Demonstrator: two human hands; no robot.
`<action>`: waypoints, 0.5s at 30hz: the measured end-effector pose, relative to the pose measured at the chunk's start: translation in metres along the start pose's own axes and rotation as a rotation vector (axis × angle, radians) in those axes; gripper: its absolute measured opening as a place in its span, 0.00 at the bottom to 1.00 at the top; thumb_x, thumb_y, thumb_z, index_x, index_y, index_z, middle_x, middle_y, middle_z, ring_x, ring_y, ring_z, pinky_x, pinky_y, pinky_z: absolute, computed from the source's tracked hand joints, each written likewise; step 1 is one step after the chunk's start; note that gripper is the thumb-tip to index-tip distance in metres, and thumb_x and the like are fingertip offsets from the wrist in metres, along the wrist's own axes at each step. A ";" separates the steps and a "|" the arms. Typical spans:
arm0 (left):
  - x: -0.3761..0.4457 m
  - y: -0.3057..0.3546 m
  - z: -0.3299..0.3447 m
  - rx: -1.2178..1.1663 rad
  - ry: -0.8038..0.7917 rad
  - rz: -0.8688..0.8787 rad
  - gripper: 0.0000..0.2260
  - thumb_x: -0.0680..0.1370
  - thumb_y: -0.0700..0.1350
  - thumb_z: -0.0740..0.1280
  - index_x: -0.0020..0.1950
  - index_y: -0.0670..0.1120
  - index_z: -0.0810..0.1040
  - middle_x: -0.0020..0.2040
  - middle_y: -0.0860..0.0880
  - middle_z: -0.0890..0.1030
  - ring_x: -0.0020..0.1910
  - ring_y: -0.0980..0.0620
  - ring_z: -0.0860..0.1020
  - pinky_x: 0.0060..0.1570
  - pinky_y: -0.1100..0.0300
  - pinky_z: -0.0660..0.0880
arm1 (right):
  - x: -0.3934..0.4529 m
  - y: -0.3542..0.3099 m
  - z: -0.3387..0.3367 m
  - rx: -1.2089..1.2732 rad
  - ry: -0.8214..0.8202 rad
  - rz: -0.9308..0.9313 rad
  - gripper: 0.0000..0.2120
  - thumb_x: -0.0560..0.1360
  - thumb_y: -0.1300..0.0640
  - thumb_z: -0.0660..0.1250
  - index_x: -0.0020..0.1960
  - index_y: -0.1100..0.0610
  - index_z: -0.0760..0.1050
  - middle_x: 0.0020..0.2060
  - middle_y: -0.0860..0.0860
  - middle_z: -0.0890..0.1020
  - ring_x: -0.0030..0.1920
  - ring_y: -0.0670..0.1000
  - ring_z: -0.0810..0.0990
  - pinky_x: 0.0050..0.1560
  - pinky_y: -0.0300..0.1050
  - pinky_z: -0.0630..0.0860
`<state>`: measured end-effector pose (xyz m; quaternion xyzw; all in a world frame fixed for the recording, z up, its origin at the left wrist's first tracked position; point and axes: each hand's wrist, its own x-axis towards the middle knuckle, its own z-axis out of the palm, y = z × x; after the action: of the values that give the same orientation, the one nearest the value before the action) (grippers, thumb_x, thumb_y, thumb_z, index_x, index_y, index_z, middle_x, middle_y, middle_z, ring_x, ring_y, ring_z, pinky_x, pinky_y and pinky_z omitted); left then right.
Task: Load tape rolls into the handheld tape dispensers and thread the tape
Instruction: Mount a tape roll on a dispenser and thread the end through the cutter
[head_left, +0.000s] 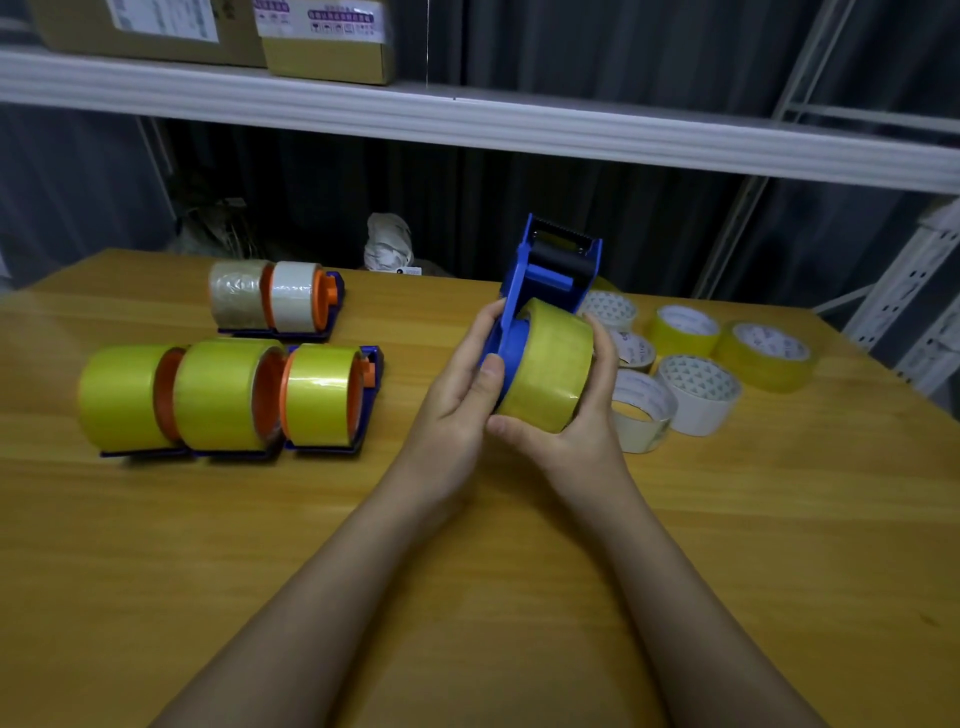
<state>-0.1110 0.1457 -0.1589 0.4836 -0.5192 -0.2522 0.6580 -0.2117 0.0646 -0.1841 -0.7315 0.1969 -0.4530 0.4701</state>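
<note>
Blue dispenser (545, 275) | left hand (462, 384) gripping its frame | right hand (571, 431) gripping yellow tape roll (550, 364) sitting on it | above wooden table (727, 519)

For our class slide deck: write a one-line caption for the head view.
Left hand holds blue dispenser; right hand seats yellow roll.

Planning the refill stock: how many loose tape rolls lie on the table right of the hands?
6: white-cored at back, one behind the right hand, two yellow far right, two whitish in front. Hands may hide more.
</note>
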 end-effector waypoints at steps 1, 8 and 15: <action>-0.001 0.000 0.001 -0.008 -0.014 -0.009 0.16 0.81 0.45 0.55 0.67 0.59 0.61 0.62 0.62 0.71 0.61 0.69 0.72 0.55 0.73 0.70 | 0.000 0.000 0.001 -0.012 -0.008 -0.004 0.54 0.60 0.51 0.80 0.75 0.47 0.50 0.68 0.41 0.64 0.66 0.39 0.68 0.57 0.32 0.72; -0.003 -0.004 0.002 -0.017 -0.111 -0.063 0.26 0.78 0.42 0.61 0.72 0.54 0.55 0.64 0.59 0.71 0.62 0.65 0.73 0.55 0.70 0.71 | 0.000 0.007 0.001 -0.137 -0.041 0.022 0.52 0.59 0.44 0.76 0.74 0.35 0.47 0.69 0.44 0.61 0.70 0.47 0.66 0.66 0.55 0.72; 0.000 0.000 0.000 0.007 0.051 -0.159 0.23 0.80 0.47 0.59 0.74 0.53 0.58 0.59 0.63 0.74 0.56 0.72 0.73 0.54 0.74 0.71 | -0.001 0.007 -0.006 -0.163 -0.278 0.069 0.58 0.64 0.56 0.79 0.74 0.32 0.40 0.70 0.43 0.58 0.66 0.41 0.70 0.58 0.39 0.77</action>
<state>-0.1110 0.1455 -0.1592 0.5319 -0.4630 -0.2896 0.6472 -0.2160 0.0587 -0.1898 -0.8155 0.1911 -0.3134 0.4474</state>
